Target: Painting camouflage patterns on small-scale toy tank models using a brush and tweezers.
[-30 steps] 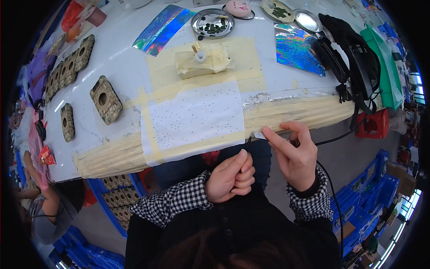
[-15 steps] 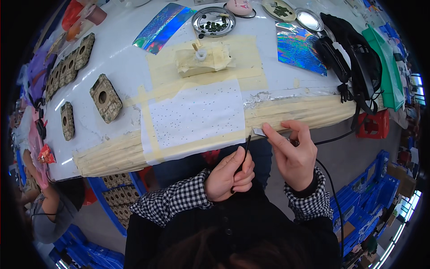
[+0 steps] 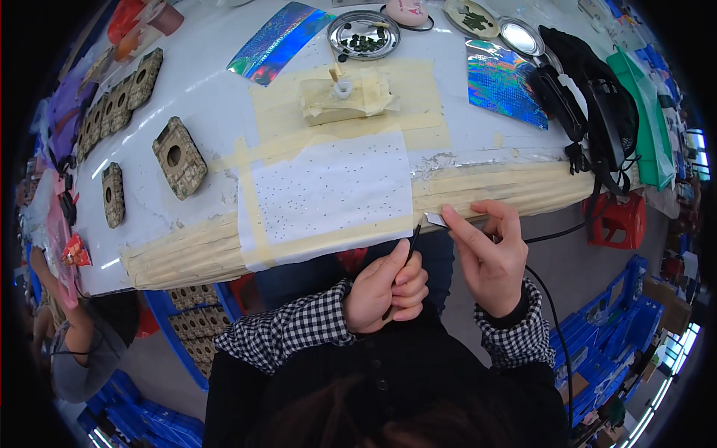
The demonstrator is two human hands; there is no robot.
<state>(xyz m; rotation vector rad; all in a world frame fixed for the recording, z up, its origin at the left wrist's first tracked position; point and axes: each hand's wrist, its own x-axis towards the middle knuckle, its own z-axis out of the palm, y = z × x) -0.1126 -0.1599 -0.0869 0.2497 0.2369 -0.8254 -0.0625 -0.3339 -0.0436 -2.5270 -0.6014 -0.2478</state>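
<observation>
My left hand (image 3: 382,290) is closed around a slim black pointed tool (image 3: 413,245), whose kind I cannot make out. Its tip points up toward the taped table edge. Between thumb and fingers, my right hand (image 3: 489,254) pinches a small flat silvery piece (image 3: 435,219), just to the right of that tip. Any contact between the two is too small to tell. To the left, a white sheet (image 3: 328,216) scattered with many tiny dark and shiny specks is taped to the table.
Behind the sheet sits a taped block (image 3: 347,104) with a small white cup (image 3: 343,89). Camouflage-patterned parts (image 3: 181,168) lie left. At the back are a metal dish (image 3: 364,22) of dark green bits and holographic sheets (image 3: 508,82). A black bag (image 3: 597,97) and a red stool (image 3: 618,222) are right.
The view has shifted slightly. Both hands keep nearly the same places and grips, and the black tool's tip has come slightly nearer the silvery piece.
</observation>
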